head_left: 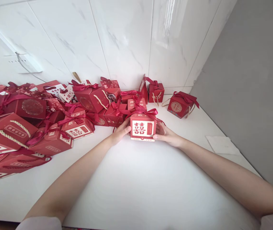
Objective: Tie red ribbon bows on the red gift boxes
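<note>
A red gift box (143, 127) with a white front panel, a red double character and a red ribbon bow on top is upright between my two hands. My left hand (121, 131) grips its left side, the thumb at the front edge. On the right side, my right hand (167, 134) holds it in the same way, its thumb on the lower front corner. The fingers of both hands are partly hidden behind the box. Just behind it are more red boxes with ribbons (136, 104).
Many red ribboned boxes (51, 140) are heaped on the white table (136, 188) at the left. One box (181, 104) stands apart at the back right. A flat white sheet (222, 145) lies near the right edge. A tiled wall (127, 41) rises behind.
</note>
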A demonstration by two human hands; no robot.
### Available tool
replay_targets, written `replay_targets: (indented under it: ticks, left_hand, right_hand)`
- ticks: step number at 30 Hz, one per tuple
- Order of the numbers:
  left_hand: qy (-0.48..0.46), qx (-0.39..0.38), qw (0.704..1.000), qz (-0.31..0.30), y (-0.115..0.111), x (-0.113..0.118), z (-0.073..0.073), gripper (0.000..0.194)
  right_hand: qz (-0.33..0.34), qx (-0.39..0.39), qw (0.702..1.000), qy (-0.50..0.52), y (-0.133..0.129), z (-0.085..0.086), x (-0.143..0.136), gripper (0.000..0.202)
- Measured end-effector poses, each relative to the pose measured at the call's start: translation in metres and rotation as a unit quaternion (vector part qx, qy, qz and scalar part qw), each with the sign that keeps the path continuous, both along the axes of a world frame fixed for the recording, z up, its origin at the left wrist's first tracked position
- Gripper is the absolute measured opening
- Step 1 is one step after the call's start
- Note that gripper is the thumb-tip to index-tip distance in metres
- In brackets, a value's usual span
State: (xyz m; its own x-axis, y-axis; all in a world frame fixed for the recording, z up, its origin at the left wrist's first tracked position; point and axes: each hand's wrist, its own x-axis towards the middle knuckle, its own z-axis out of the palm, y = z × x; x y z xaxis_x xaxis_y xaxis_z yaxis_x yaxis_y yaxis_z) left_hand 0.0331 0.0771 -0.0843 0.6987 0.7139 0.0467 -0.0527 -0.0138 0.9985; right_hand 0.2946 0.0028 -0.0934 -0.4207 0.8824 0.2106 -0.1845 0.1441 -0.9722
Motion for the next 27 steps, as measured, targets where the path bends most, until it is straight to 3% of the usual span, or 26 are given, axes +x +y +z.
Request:
replay_targets:
  ticks: [10,20,23,27]
  left_hand:
    - [0.008,0.037,0.999,0.017,0.0007,0.0045,-0.0051,0.077]
    - [0.015,0.024,0.999,0.019,0.0012,0.005,-0.0036,0.081]
    - [0.001,-0.019,1.0,0.024,0.0003,0.0047,-0.0016,0.07]
    - [-0.05,-0.147,0.988,0.008,-0.0041,0.0074,0.0,0.058]
  right_hand:
    - [-0.008,0.0,0.999,-0.031,0.003,-0.0042,0.004,0.082]
    - [-0.006,0.006,0.999,-0.033,0.0042,-0.0075,0.0051,0.088]
    - [-0.006,0.002,1.0,-0.022,0.0016,-0.0071,0.0058,0.082]
    - [0.003,-0.019,1.0,0.008,-0.0047,-0.0061,0.008,0.063]
